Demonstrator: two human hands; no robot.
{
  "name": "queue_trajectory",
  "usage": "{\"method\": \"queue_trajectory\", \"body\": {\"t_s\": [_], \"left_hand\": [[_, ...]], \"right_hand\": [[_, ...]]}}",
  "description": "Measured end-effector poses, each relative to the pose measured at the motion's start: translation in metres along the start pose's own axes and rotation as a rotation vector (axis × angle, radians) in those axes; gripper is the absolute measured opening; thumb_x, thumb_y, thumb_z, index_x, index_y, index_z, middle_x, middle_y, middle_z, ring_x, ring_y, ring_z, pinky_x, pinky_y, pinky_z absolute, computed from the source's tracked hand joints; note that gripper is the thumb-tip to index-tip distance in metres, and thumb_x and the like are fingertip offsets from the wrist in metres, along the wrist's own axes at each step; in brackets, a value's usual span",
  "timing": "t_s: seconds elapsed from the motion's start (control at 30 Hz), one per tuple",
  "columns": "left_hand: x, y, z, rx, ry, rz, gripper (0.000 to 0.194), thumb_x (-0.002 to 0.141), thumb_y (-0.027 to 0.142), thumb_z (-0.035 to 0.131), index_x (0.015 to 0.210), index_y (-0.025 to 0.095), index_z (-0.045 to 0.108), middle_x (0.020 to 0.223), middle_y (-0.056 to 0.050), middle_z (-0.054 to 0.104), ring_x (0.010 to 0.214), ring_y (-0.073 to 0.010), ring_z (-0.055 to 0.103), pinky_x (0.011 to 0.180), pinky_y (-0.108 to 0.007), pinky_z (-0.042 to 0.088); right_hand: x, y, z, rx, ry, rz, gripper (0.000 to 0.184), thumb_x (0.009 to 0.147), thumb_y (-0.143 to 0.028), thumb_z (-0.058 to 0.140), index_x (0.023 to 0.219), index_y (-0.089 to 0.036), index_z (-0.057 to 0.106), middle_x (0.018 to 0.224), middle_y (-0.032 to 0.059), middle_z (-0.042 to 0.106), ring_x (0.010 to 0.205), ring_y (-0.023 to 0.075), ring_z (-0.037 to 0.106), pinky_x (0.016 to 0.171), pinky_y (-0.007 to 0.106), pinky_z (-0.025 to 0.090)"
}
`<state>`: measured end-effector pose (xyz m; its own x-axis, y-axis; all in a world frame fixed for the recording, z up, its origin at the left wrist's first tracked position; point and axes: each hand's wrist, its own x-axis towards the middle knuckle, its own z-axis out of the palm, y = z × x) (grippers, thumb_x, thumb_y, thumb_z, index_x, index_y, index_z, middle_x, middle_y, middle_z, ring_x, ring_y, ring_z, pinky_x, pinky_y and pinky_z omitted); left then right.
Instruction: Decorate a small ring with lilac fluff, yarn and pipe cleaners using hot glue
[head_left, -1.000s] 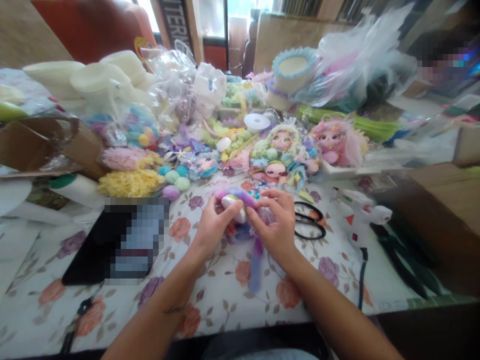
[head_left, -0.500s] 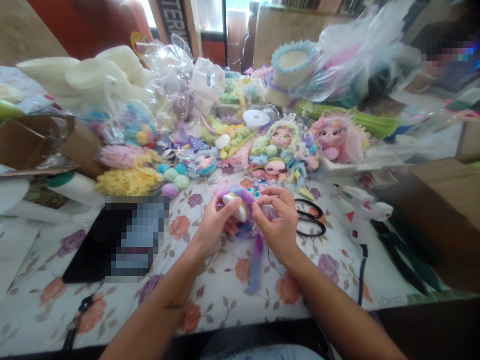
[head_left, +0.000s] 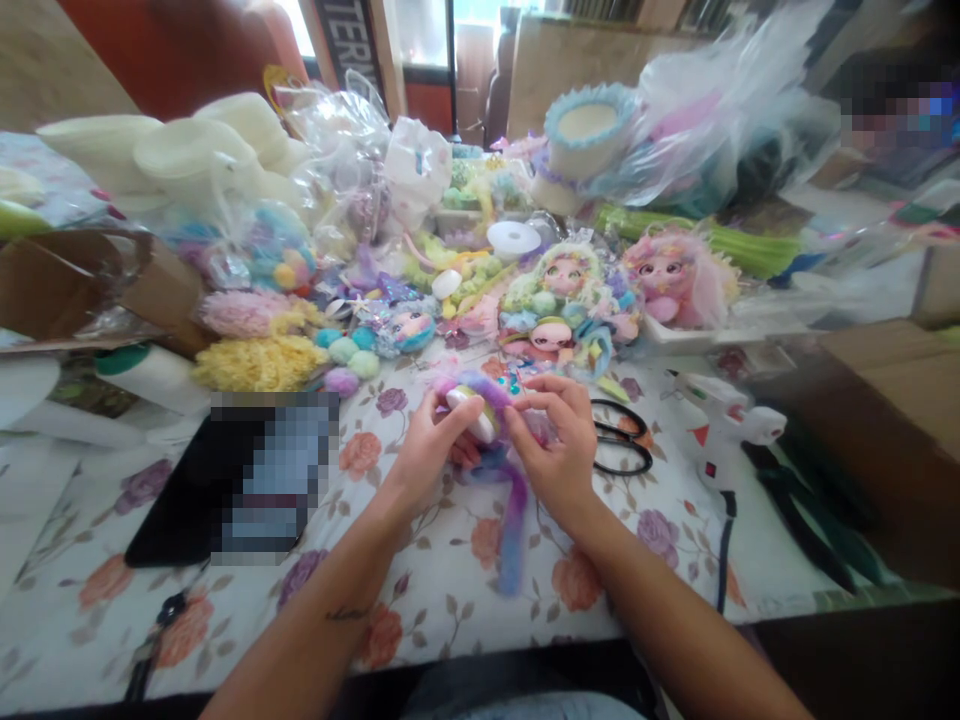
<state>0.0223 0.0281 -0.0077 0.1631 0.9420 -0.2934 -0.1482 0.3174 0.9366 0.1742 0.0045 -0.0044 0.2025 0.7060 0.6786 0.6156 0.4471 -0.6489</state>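
Note:
In the middle of the flowered cloth, my left hand (head_left: 429,440) is closed around a small white spool (head_left: 475,416), with its thumb on the spool's face. Pinched between the thumb and fingers of my right hand (head_left: 559,430) is a fuzzy purple, pink and blue ribbon (head_left: 513,530). The ribbon arches over the spool between both hands, and one end trails down onto the cloth. Just right of my right hand lie black-handled scissors (head_left: 624,437), their blades hidden by that hand.
A white glue gun (head_left: 724,425) and dark pliers (head_left: 806,515) lie to the right, near a cardboard box (head_left: 892,400). On the left is a black tablet (head_left: 225,480). Doll decorations (head_left: 562,275), pompoms (head_left: 352,355) and yellow yarn (head_left: 260,362) crowd the back.
Both hands stay nearly in place with the spool. The ribbon's hanging end has shifted slightly and now lies a little lower and straighter.

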Motion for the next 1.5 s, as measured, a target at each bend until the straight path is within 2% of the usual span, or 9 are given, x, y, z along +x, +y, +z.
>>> {"method": "queue_trajectory", "body": {"t_s": [0.13,0.27,0.53,0.67,0.8,0.87,1.0,1.13,1.5], "left_hand": [[-0.0008,0.0018,0.0004,0.034,0.018,0.015,0.047,0.075,0.057,0.073,0.093,0.020,0.049,0.061,0.001,0.066,0.044,-0.0131,0.059,0.039,-0.021,0.044],[-0.0017,0.0020,0.0001,0.091,0.042,0.046,0.050,0.073,0.056,0.076,0.094,0.020,0.049,0.058,0.002,0.064,0.042,-0.0134,0.057,0.038,-0.021,0.044],[-0.0004,-0.0005,-0.0013,0.035,-0.010,0.002,0.046,0.076,0.058,0.071,0.090,0.021,0.050,0.059,0.001,0.064,0.043,-0.0131,0.057,0.038,-0.021,0.043],[-0.0010,0.0024,0.0005,0.000,-0.002,-0.026,0.045,0.076,0.059,0.070,0.087,0.020,0.051,0.061,0.000,0.065,0.043,-0.0126,0.057,0.038,-0.021,0.042],[-0.0009,0.0022,0.0012,-0.018,0.020,-0.016,0.045,0.076,0.058,0.072,0.088,0.021,0.049,0.061,0.000,0.065,0.043,-0.0127,0.057,0.039,-0.021,0.043],[-0.0008,0.0008,0.0012,-0.026,0.022,0.000,0.044,0.076,0.056,0.072,0.088,0.021,0.049,0.060,0.001,0.065,0.044,-0.0126,0.058,0.040,-0.021,0.044],[-0.0013,-0.0023,0.0020,-0.057,0.002,0.026,0.041,0.077,0.053,0.072,0.092,0.021,0.051,0.062,0.001,0.066,0.047,-0.0135,0.060,0.045,-0.023,0.047],[-0.0029,-0.0039,0.0039,-0.078,0.013,0.078,0.040,0.077,0.050,0.073,0.095,0.021,0.051,0.063,0.002,0.065,0.049,-0.0138,0.061,0.047,-0.024,0.048],[-0.0057,-0.0007,0.0061,-0.051,0.024,0.155,0.046,0.074,0.045,0.075,0.104,0.021,0.051,0.062,0.005,0.062,0.050,-0.0120,0.058,0.050,-0.022,0.048]], "right_hand": [[0.0007,0.0000,-0.0022,-0.005,0.043,0.016,0.004,0.087,-0.023,0.066,0.084,-0.023,0.064,0.097,0.0050,0.065,0.096,0.0224,0.062,0.091,0.044,0.049],[-0.0009,0.0004,0.0001,-0.014,-0.008,0.001,0.010,0.083,-0.029,0.073,0.083,-0.024,0.065,0.101,0.0057,0.064,0.098,0.0238,0.061,0.091,0.045,0.049],[0.0004,0.0055,0.0017,0.021,-0.018,0.087,0.012,0.090,-0.027,0.065,0.078,-0.023,0.062,0.097,0.0050,0.064,0.096,0.0221,0.062,0.091,0.043,0.048],[0.0010,0.0020,-0.0014,0.075,0.000,0.088,0.008,0.091,-0.031,0.061,0.089,-0.024,0.062,0.102,0.0062,0.064,0.101,0.0236,0.062,0.095,0.046,0.047],[-0.0024,0.0017,0.0008,0.079,-0.029,0.074,0.037,0.082,-0.040,0.072,0.113,-0.025,0.057,0.118,0.0093,0.060,0.118,0.0281,0.055,0.104,0.050,0.042],[-0.0045,0.0029,0.0032,0.079,-0.077,0.114,0.045,0.082,-0.041,0.073,0.119,-0.025,0.054,0.123,0.0100,0.059,0.122,0.0286,0.053,0.104,0.050,0.042],[-0.0063,0.0040,0.0051,0.122,-0.167,0.244,0.040,0.088,-0.042,0.066,0.121,-0.024,0.054,0.122,0.0099,0.060,0.118,0.0270,0.056,0.101,0.047,0.045],[-0.0060,0.0043,0.0046,0.179,-0.196,0.328,0.040,0.087,-0.045,0.067,0.118,-0.023,0.056,0.119,0.0095,0.062,0.115,0.0264,0.058,0.101,0.047,0.046],[-0.0028,0.0057,0.0031,0.282,-0.235,0.332,0.042,0.083,-0.040,0.071,0.118,-0.022,0.055,0.121,0.0105,0.062,0.113,0.0261,0.060,0.098,0.044,0.049]]}}
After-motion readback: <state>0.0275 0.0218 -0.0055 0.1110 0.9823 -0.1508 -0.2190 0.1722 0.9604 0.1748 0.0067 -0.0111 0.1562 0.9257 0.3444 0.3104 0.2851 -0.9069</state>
